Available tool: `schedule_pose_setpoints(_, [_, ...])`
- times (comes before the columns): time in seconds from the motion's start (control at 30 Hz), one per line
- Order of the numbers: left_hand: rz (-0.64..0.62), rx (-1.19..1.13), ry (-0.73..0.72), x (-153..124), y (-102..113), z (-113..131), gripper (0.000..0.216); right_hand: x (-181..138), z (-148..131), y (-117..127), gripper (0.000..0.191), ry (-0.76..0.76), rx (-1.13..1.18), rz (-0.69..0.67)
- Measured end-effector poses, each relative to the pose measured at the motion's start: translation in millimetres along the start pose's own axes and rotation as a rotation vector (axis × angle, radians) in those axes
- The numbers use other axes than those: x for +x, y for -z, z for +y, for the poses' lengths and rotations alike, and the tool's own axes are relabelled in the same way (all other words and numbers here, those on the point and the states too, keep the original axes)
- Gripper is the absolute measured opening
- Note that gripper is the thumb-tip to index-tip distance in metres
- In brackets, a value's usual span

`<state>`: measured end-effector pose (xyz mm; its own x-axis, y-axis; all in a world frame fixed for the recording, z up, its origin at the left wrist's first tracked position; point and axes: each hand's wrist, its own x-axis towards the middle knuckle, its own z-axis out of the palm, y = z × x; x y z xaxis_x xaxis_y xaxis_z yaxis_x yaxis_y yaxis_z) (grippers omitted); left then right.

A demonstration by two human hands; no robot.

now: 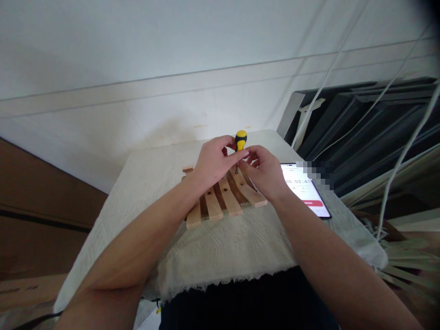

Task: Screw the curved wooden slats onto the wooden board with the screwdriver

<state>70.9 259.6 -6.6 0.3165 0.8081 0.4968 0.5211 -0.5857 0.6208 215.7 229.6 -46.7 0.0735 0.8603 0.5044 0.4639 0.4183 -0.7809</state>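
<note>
A yellow and black screwdriver (241, 140) stands nearly upright over a small wooden piece made of several pale slats (231, 201) on darker crosspieces. The slats have dark round holes, and the piece looks like a small xylophone. My left hand (216, 158) is closed round the lower handle from the left, its thumb reaching across the front. From the right, my right hand (264, 168) pinches at the bottom of the handle, by the shaft. Fingers cover most of the shaft. A small dark screw or tip (236, 171) shows at the slat below them.
The wooden piece lies on a table with a pale fringed cloth (220, 247). A lit phone (311, 197) showing a timer lies right of my right hand. Dark panels (357, 119) and hanging white cables (400, 165) are at the right. A white wall (172, 55) stands behind.
</note>
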Motion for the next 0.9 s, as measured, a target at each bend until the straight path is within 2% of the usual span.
schedule_pose_setpoints(0.2, [-0.061,0.023,-0.073,2.3,2.7,-0.2,0.017,-2.1,-2.0,1.1,0.020,0.030,-0.007,-0.057])
schedule_pose_setpoints(0.33, [-0.111,-0.029,-0.064,0.7,4.5,3.5,0.014,-1.1,-0.1,0.3,0.015,-0.008,-0.025,-0.019])
schedule_pose_setpoints(0.43, [-0.126,-0.094,-0.039,0.0,5.1,4.9,0.015,-0.4,1.2,-0.1,0.020,-0.035,-0.016,-0.002])
schedule_pose_setpoints(0.8, [-0.062,-0.098,0.067,-0.2,3.9,1.9,0.028,0.2,4.0,-0.7,0.025,-0.026,0.015,-0.006])
schedule_pose_setpoints(0.9, [-0.037,-0.064,0.074,0.8,6.0,2.8,0.021,0.1,6.6,-2.5,0.030,0.030,0.030,-0.009])
